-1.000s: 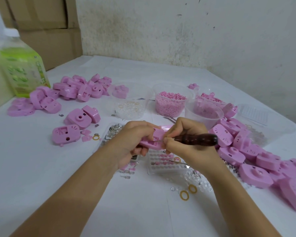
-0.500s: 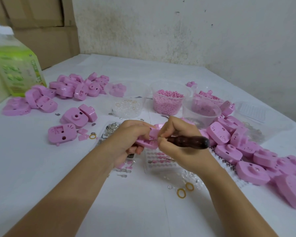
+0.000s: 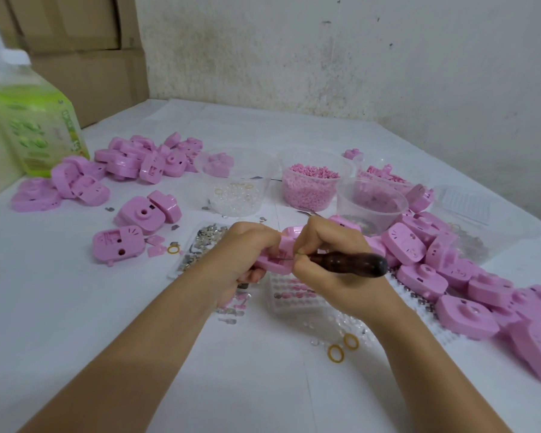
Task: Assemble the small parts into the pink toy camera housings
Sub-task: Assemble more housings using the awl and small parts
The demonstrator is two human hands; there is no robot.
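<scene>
The left hand, right hand and forearms are bare.

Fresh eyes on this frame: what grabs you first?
The hands at centre: the left hand grips a pink housing while the right hand holds a dark-handled tool with its tip at that housing. Then pink everywhere: a heap of housings along the right, a second pile far left beside a green bottle, and a tub of pink bits behind the hands.
</scene>
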